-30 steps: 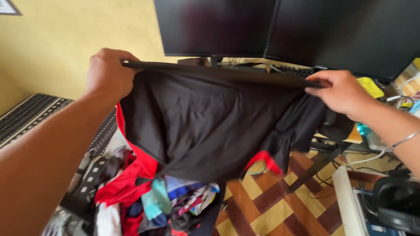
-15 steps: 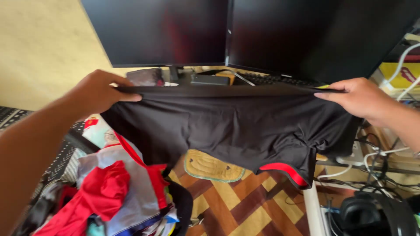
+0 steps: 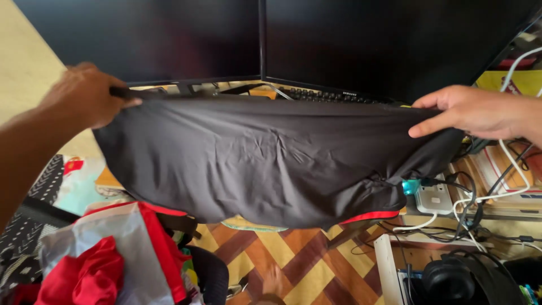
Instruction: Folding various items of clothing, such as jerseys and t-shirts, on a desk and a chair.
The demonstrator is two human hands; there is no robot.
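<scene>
A black garment [image 3: 265, 158] with red trim along its lower edge hangs stretched flat between both hands in front of me. My left hand [image 3: 84, 96] grips its upper left corner in a closed fist. At the upper right corner, my right hand [image 3: 471, 110] pinches the cloth between thumb and fingers. The garment hides the middle of the desk and part of the floor behind it.
Two dark monitors [image 3: 259, 34] stand just behind the garment, a keyboard [image 3: 327, 95] below them. A pile of red, white and grey clothes [image 3: 107, 254] lies lower left. Cables and a power strip [image 3: 435, 197] sit right, headphones [image 3: 451, 279] lower right, patterned floor [image 3: 293, 265] below.
Both hands have spread wider apart and pulled the garment taut and flatter. The view has moved closer to the monitors, and the clothes pile has shifted toward the lower left.
</scene>
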